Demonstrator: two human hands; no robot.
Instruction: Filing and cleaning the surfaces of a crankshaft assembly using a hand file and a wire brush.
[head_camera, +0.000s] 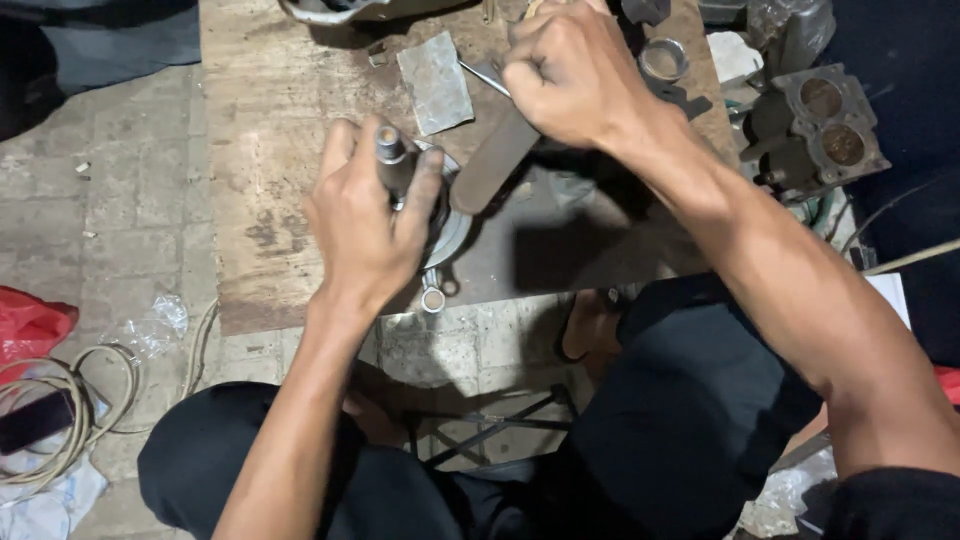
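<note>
My left hand (365, 215) grips a short grey metal cylinder (392, 160), held upright on a round metal part (452, 230) that lies on a worn wooden board (270, 150). A small wrench end (432, 297) pokes out from under that hand. My right hand (570, 70) is closed around the handle of a hammer-like tool whose flat brown head (495, 160) slants down toward the round part. The fingers hide most of the handle.
A grey metal sheet (436, 82) and a metal ring (663, 59) lie on the board's far side. An engine block piece (820, 125) sits at right. Tiled floor holds a red bag (30, 325), coiled cable (70, 410) and clear plastic (150, 325). My knees are below.
</note>
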